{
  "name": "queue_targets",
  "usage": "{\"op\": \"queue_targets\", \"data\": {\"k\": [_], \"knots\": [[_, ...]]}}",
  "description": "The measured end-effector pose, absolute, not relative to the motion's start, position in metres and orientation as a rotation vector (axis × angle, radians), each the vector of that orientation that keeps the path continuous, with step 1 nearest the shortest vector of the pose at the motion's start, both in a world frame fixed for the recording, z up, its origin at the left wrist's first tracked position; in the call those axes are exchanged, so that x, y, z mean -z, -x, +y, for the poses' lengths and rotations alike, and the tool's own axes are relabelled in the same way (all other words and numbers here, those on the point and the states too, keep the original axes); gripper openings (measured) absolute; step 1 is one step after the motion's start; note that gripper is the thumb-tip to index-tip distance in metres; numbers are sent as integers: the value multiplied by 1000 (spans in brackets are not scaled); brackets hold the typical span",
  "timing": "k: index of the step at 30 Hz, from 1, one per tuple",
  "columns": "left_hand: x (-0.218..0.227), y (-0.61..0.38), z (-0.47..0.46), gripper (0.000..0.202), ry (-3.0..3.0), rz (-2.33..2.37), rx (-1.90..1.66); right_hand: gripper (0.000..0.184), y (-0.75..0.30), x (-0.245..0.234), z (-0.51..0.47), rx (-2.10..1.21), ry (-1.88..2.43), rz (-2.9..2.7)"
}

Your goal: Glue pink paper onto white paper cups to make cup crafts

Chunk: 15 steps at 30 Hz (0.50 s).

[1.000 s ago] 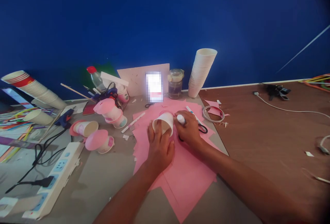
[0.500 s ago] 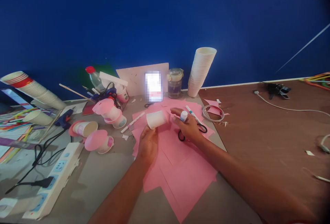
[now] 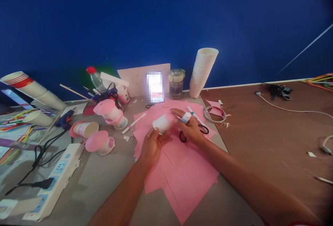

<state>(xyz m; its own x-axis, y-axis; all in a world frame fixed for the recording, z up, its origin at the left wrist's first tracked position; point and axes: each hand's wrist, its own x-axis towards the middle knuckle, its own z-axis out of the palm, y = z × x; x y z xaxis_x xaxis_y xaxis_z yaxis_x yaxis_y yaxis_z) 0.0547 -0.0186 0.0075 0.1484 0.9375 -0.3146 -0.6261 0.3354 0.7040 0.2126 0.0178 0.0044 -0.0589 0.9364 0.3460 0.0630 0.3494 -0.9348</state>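
Note:
A white paper cup (image 3: 161, 123) lies on its side in the fingers of my left hand (image 3: 153, 146), above overlapping pink paper sheets (image 3: 179, 177). Pink paper (image 3: 171, 118), blurred, shows at the cup's right end. My right hand (image 3: 191, 128) is closed around a white glue stick (image 3: 186, 117), its fingertips at the pink end of the cup. Under that hand lie scissors (image 3: 204, 129), with their black handles showing and the blades hidden. A marker pen (image 3: 194, 113) rests just behind it.
To the left stand pink-topped paper cups (image 3: 100, 142) and a white power strip (image 3: 56, 181) with a plug in it. At the back are a bright phone (image 3: 155, 87), a glass jar (image 3: 176, 84) and a tall cup stack (image 3: 203, 71). A tape roll (image 3: 215, 114) lies right.
My left hand has shifted the cup slightly right and tilted it, bringing it closer to my right hand. The glue stick has tipped a little, still in my right hand.

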Motion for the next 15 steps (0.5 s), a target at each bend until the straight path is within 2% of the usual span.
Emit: {"op": "queue_targets", "data": {"k": [8, 15], "knots": [[-4, -50, -14, 9, -288, 752, -1165, 38, -214, -8, 15, -1004, 936, -1399], [-6, -48, -12, 22, -128, 741, -1183, 36, -214, -6, 14, -979, 1028, -1264]]}}
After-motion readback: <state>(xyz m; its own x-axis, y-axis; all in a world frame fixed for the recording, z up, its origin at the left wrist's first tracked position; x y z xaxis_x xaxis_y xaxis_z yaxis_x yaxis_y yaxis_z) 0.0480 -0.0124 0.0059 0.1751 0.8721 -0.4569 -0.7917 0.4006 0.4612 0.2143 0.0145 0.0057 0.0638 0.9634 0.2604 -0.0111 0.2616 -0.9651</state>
